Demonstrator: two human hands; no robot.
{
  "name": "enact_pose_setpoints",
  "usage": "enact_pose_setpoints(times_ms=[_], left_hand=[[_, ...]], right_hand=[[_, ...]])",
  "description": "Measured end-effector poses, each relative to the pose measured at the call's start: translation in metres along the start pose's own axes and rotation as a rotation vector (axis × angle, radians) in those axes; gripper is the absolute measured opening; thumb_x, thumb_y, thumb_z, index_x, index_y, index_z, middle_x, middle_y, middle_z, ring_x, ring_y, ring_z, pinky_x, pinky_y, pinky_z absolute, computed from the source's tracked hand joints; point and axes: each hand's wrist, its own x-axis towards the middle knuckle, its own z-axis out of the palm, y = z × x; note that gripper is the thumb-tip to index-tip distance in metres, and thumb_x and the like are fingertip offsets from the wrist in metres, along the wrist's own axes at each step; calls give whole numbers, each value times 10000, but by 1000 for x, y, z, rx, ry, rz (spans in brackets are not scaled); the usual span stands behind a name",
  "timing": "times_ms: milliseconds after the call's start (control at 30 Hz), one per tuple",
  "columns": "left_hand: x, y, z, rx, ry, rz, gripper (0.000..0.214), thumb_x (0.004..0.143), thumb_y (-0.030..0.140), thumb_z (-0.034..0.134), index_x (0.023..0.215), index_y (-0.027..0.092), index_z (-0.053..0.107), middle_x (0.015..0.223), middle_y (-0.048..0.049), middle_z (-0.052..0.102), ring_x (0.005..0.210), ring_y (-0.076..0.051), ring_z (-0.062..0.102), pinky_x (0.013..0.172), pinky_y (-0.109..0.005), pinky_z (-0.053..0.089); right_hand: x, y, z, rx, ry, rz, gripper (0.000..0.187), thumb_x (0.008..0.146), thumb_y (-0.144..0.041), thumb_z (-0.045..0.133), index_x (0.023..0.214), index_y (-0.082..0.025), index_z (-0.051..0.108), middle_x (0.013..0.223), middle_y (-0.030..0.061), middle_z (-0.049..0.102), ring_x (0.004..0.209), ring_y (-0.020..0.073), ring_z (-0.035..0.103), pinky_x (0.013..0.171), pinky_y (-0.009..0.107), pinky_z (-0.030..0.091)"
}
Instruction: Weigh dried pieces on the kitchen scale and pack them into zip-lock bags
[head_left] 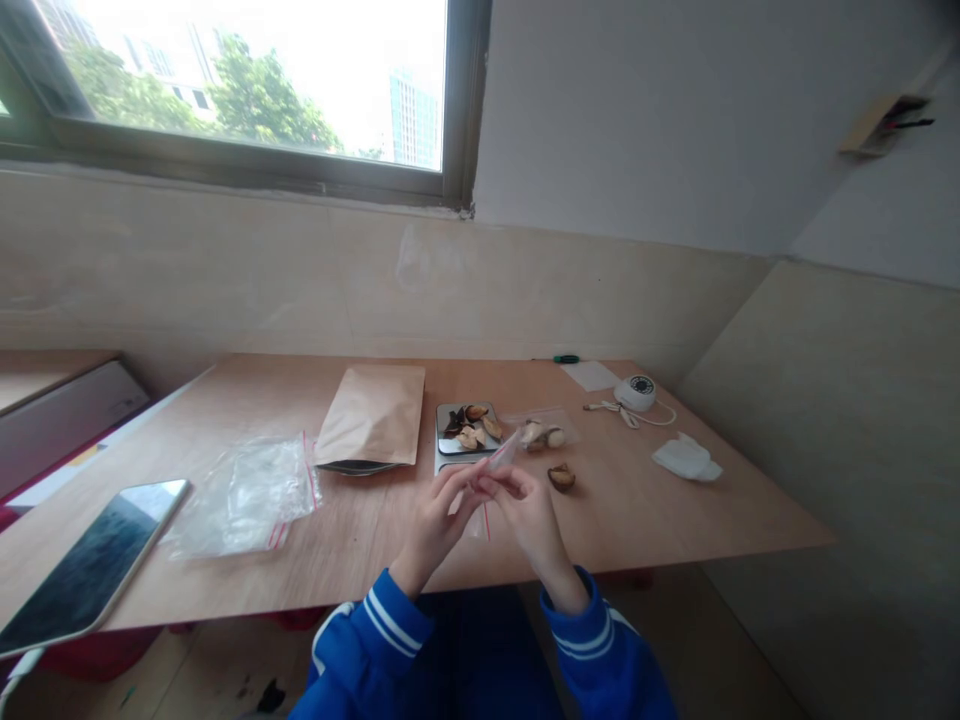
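Note:
My left hand (437, 522) and my right hand (529, 515) meet over the near middle of the wooden table (375, 540), both pinching the top edge of a small clear zip bag (501, 455) with a red strip. Just beyond the hands stands a small scale (466, 428) with brown dried pieces on its plate. To its right lies another clear bag (541, 433) holding pale pieces, and a loose brown piece (561, 477) rests on the table close to my right hand.
A brown paper pouch (373, 414) lies left of the scale. A pile of clear zip bags (247, 493) and a phone (94, 560) lie at the left. A white round device with cord (636, 393), a tissue (686, 458), paper (591, 375) and a green pen (565, 359) sit at the right.

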Motion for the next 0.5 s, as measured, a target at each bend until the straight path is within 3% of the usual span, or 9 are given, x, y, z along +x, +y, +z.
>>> enact_pose_setpoints(times_ms=[167,333,433,500], left_hand=[[7,-12,-2,47,105,-14,317,893,163,541,1187,257,611,883,-12,637,791,-110,633,704,-221,533],[13,-28,-9,151,407,-109,241,877,182,570,1102,220,647,907,-26,651,802,-124,635,718,-249,524],[10,-35,-8,183,466,-87,96,860,183,597,929,199,662,824,-7,647,751,-120,630,679,-247,514],[6,-38,-6,211,468,-48,33,852,184,607,848,194,638,766,6,631,701,-114,615,638,-240,501]], right_hand=[[10,4,-11,-43,33,-39,236,737,-408,711,763,-174,690,753,45,718,763,215,681,743,333,541],[35,13,-36,-115,172,-32,375,702,-532,716,788,-170,668,675,39,691,626,197,656,621,321,533],[56,23,-45,-183,100,-40,435,741,-596,648,835,-171,667,669,46,684,615,202,648,609,326,529],[70,32,-48,-280,74,-98,468,839,-611,503,905,-175,663,755,73,698,696,216,660,664,344,530]])
